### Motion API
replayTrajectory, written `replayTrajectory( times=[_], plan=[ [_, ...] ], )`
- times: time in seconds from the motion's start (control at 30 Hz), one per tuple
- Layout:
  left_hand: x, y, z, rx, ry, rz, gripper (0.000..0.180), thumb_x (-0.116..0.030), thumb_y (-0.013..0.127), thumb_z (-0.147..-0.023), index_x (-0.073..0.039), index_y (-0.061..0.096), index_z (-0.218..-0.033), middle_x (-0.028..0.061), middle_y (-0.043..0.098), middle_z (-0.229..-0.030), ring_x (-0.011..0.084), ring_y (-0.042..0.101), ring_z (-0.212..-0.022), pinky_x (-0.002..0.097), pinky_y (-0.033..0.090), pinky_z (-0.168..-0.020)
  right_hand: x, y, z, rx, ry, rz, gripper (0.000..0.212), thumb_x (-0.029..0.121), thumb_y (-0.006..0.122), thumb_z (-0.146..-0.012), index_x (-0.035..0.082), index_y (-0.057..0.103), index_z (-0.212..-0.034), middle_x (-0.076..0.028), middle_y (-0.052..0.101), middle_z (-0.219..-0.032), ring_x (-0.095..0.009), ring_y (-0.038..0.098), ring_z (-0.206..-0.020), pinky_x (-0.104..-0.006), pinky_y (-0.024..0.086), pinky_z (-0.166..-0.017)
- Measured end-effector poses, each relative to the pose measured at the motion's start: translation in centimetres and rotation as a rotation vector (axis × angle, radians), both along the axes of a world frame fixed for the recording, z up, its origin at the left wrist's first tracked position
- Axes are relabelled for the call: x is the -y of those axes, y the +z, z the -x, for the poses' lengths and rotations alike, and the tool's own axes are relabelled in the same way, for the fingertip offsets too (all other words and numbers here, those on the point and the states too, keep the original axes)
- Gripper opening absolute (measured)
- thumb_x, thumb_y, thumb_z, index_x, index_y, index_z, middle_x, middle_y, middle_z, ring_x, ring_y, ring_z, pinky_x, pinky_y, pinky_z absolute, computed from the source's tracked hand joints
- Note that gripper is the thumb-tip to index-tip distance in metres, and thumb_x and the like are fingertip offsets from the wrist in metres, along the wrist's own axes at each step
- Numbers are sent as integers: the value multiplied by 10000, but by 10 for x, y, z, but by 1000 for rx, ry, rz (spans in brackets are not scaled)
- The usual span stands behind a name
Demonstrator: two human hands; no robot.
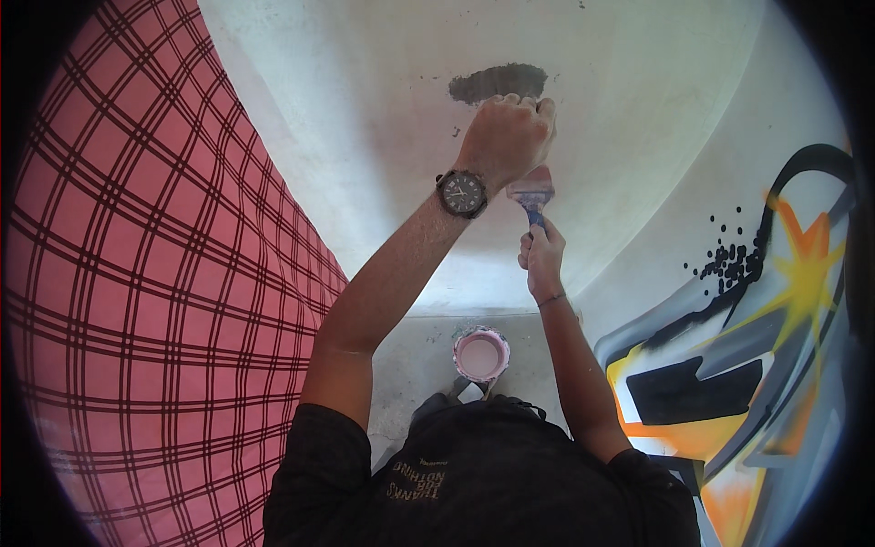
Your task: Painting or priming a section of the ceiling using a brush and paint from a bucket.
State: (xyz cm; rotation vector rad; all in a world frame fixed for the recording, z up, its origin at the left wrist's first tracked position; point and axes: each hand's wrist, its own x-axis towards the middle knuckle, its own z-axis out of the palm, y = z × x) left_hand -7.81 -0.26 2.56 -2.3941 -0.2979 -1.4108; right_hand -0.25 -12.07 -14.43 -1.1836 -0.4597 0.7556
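My left hand [509, 137], with a dark watch [462, 193] on the wrist, is raised at the pale wall. Its fingers are curled closed just below a dark grey patch [498, 83]; whatever they may hold is hidden. Lower and slightly right, my right hand [544, 260] grips a wide paintbrush [532, 193] by its blue handle. The brush points upward, its bristles pinkish and partly behind my left wrist. Below both hands, on the floor near my feet, stands a small paint bucket [460, 357] with light pink paint in it and smears around the rim.
A pink cloth [164, 273] with dark checked lines hangs along the left side. The pale wall [383, 91] fills the front. On the right, a wall carries a graffiti painting [729, 365] in black, orange, yellow and grey. The floor [410, 351] is grey concrete.
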Motion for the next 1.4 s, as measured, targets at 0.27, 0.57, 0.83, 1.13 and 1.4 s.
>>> replayTrajectory(
  times=[0.27,0.57,0.83,1.13,1.4],
  plan=[
    [7,1,1,-122,48,101,132,-181,615,-833,-61,569,-802,83,629,-709,246,650,-709,373,513,-647,-11,32,-8,-92,-13,-35,64,98,476,-921,41,505,-928,37,401,-587,-40,331,-412,-227,240,-349],
    [8,-1,-5,-18,-5,49,137,-171,595,-849,-67,568,-764,85,592,-593,252,622,-595,384,499,-567,-16,114,3,94,14,-171,112,105,447,-941,52,543,-918,63,356,-592,-20,272,-431,-221,184,-374],
    [6,4,-12,32,-38,52,176,-196,577,-854,-57,576,-745,112,615,-622,289,630,-608,414,505,-586,-24,151,-11,169,13,-270,146,101,455,-939,17,574,-930,59,397,-596,-22,309,-439,-221,217,-369],
    [18,13,-14,237,-286,844,329,-240,572,-936,29,604,-750,138,666,-693,227,637,-575,351,497,-555,-30,187,-16,241,21,-385,171,107,488,-933,-10,600,-988,46,463,-630,-18,378,-466,-213,272,-367],
    [6,13,-27,376,-909,1378,379,-287,532,-971,33,640,-799,86,634,-681,112,586,-605,283,483,-550,-42,202,-20,309,68,-517,206,96,473,-938,-23,602,-1046,57,450,-633,-14,379,-489,-199,281,-385]
  ],
)
